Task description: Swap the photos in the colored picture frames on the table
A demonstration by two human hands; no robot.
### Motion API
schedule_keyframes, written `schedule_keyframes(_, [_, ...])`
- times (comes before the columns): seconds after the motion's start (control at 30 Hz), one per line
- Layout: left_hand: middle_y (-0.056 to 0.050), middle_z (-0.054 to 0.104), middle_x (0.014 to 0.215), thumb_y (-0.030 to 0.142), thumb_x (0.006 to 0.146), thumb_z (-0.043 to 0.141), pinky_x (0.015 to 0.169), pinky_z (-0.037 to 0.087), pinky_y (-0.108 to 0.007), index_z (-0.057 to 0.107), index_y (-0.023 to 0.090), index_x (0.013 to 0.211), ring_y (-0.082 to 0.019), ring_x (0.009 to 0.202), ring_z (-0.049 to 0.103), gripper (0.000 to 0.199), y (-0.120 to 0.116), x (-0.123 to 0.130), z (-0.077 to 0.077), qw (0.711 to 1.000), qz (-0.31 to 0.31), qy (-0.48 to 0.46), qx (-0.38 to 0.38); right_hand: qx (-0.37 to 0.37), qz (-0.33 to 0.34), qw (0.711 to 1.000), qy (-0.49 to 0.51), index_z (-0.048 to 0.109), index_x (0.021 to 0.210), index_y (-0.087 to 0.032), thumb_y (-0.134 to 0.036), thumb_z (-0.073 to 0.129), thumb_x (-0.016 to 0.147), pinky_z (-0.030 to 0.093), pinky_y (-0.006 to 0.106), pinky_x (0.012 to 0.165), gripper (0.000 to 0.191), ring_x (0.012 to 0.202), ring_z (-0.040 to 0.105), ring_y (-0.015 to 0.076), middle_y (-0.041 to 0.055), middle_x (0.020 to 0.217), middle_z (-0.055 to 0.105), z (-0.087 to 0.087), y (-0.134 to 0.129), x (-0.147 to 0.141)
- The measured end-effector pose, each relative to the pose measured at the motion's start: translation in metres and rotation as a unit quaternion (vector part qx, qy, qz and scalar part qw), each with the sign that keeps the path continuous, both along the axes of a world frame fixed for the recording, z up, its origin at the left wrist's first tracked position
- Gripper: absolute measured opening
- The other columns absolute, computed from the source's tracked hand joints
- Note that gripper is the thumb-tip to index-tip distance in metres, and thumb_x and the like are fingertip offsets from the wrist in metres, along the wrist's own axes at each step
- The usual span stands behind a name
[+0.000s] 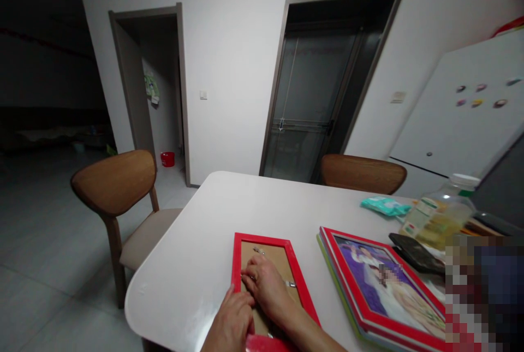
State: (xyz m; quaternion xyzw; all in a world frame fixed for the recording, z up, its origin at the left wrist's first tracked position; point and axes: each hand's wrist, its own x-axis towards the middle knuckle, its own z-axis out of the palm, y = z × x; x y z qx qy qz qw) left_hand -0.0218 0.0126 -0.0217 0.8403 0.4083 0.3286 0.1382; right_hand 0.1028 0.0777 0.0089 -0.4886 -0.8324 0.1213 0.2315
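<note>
A red picture frame [295, 260] lies face down on the table, its brown backing board [273, 252] showing. Small metal clips [290, 284] sit along the backing's edges. My left hand [234, 316] grips the frame's left side near the lower corner, fingers curled at the rim. Reaching across the backing, my right hand [266, 285] has its thumb and fingertips pressed together at the left inner edge. Whatever lies under those fingertips is hidden. To the right, a stack of frames has a red-bordered photo [372, 275] on top.
The white table [184, 248] has a rounded left corner. Right of the frames are a dark phone-like object [415, 254], a clear bottle of yellowish liquid [442, 218] and a teal packet [385, 206]. Wooden chairs [117, 183] stand at the left and far side.
</note>
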Motion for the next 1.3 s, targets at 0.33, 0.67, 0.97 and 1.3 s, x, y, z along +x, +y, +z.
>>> schedule_keyframes(0.33, [-0.011,0.062,0.102,0.058,0.049,0.066,0.09,0.036,-0.045,0.056,0.018,0.065,-0.027,0.094,0.056,0.044,-0.001,-0.003,0.001,1.0,0.003,0.007,-0.007,-0.016,-0.167,0.986,-0.01,0.062,0.069,-0.015,-0.021,0.046,0.074,0.033,0.022,0.059,0.018,0.066,0.056,0.014,0.0066,0.07,0.065,-0.006,0.056,0.023])
schedule_keyframes(0.67, [-0.01,0.059,0.105,0.024,0.037,0.079,0.094,0.029,-0.048,0.053,0.017,0.064,-0.027,0.1,0.051,0.038,-0.009,0.005,0.009,0.997,0.05,-0.005,-0.059,-0.016,-0.203,0.979,-0.03,0.061,0.072,-0.018,-0.023,0.044,0.075,0.035,0.023,0.062,0.018,0.073,0.057,0.0159,0.0068,0.076,0.065,-0.015,0.062,0.022])
schedule_keyframes(0.97, [-0.01,0.057,0.107,0.021,0.041,0.076,0.097,0.026,-0.045,0.052,0.018,0.065,-0.025,0.102,0.049,0.035,-0.015,0.008,0.015,0.996,0.053,-0.017,-0.069,-0.021,-0.185,0.982,0.005,0.058,0.073,-0.015,-0.024,0.044,0.075,0.036,0.025,0.059,0.017,0.067,0.055,0.0164,0.0077,0.072,0.063,-0.009,0.06,0.026])
schedule_keyframes(1.3, [-0.012,0.058,0.107,0.021,0.052,0.067,0.094,0.03,-0.05,0.05,0.019,0.065,-0.028,0.102,0.05,0.022,-0.014,0.007,0.021,0.995,0.043,0.082,-0.033,0.025,-0.08,0.988,0.128,0.06,0.079,-0.018,-0.019,0.045,0.075,0.041,0.023,0.067,0.016,0.073,0.054,0.0123,0.0026,0.076,0.061,0.017,-0.041,0.053])
